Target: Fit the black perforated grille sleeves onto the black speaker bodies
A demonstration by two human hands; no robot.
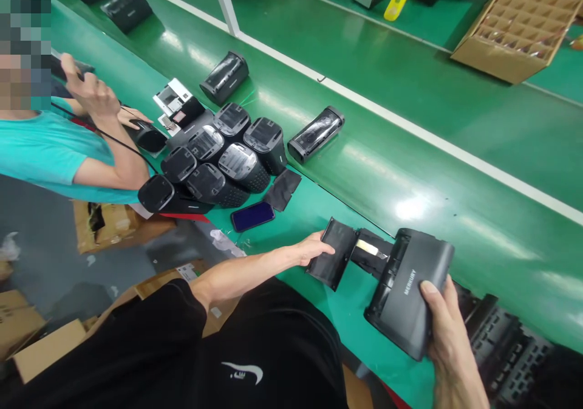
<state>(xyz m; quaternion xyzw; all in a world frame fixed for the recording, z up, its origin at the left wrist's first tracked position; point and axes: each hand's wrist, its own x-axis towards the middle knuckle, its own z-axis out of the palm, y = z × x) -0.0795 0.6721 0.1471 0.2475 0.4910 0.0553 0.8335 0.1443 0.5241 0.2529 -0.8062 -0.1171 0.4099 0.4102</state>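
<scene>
My left hand (316, 249) grips a black curved plastic panel (337, 254) by its left edge, thumb on top. On the right, my right hand (444, 312) is closed around a black speaker housing (412, 293) marked MERKURY, thumb on its face and fingers behind. Between the two held parts lies a utility knife (371, 249) with a pale handle, resting on a dark flat piece (364, 260). The panel and the housing are apart from each other.
Several dark speaker units (239, 163) stand grouped at the left near a phone (252, 216) and a black flat part (283, 189). More units (316, 134) lie on the green belt (387, 184). A co-worker's hand (95, 93) holds a tool. Black panels (505, 342) are stacked at right.
</scene>
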